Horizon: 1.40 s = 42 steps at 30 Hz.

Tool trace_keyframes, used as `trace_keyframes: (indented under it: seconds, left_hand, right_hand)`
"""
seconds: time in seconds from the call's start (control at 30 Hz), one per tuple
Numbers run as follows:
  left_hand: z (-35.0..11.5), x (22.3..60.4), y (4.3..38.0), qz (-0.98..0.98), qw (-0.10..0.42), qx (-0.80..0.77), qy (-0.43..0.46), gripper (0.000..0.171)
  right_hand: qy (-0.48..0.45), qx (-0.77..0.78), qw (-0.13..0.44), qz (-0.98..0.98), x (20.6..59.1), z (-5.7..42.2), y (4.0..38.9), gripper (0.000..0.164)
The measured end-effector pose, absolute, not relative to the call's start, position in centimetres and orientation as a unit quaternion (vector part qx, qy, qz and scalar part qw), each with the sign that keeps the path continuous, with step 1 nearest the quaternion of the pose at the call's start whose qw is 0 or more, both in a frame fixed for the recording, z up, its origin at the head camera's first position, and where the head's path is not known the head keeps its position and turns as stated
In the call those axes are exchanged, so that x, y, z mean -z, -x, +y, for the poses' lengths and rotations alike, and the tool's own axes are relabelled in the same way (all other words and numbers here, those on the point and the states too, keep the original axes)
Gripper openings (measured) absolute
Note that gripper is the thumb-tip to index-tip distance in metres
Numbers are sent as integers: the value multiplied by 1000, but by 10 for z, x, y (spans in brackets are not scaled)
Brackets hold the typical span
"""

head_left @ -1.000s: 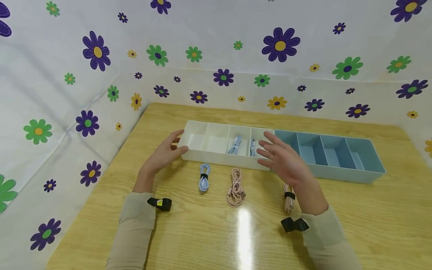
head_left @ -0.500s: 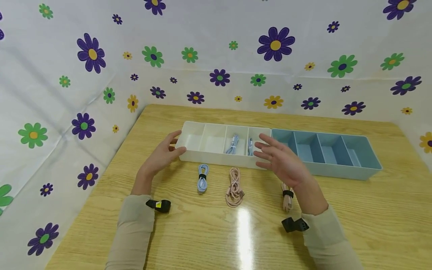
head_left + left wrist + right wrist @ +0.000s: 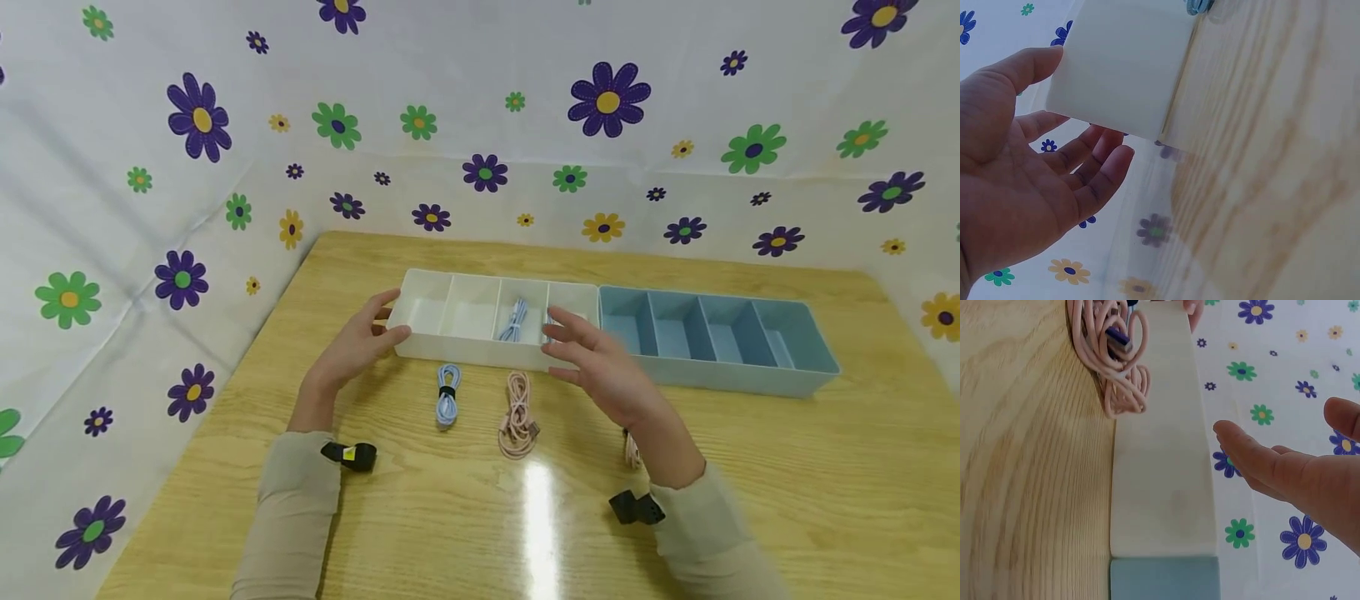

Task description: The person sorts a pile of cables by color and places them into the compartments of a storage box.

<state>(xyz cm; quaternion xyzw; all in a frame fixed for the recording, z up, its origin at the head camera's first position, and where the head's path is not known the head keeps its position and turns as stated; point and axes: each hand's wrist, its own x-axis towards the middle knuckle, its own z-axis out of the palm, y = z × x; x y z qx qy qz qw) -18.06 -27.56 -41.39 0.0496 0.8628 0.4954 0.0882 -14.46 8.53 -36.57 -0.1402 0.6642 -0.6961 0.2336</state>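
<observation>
My left hand (image 3: 356, 346) is at the left end of a white divided organizer box (image 3: 465, 352), thumb touching its front corner and fingers loosely bent beside the end wall. My right hand (image 3: 603, 371) hovers with spread fingers over the box's rightmost compartment, apart from the box in the right wrist view. A light blue charging cable (image 3: 513, 321) stands tilted in the third compartment from the left. Another light blue cable in the rightmost one is mostly hidden by my right fingers. On the table lie a blue cable (image 3: 447, 396) with a black strap and a loosely bundled pink cable (image 3: 517, 417).
A blue-grey divided box (image 3: 735, 377) adjoins the white box's right end. Another pink cable (image 3: 632, 450) lies partly hidden by my right wrist. The wooden table (image 3: 442, 517) meets a flower-patterned cloth (image 3: 480, 92) at the back and left.
My right hand has shifted left over the white box, now covering more of the rightmost compartment and the pink cable beneath the wrist. My left hand stays at the box's end.
</observation>
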Motion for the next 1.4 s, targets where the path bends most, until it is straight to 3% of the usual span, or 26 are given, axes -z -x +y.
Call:
trace_keyframes:
  seconds: [0.47,1.4]
  left_hand:
    - [-274,418,181,861,98,-497,-50,72]
    - [-279,417,182,857,96,-501,-67,73]
  right_hand:
    - [188,658,239,689,366,45,138,64]
    - [320,406,270,812,382,-24,144,63]
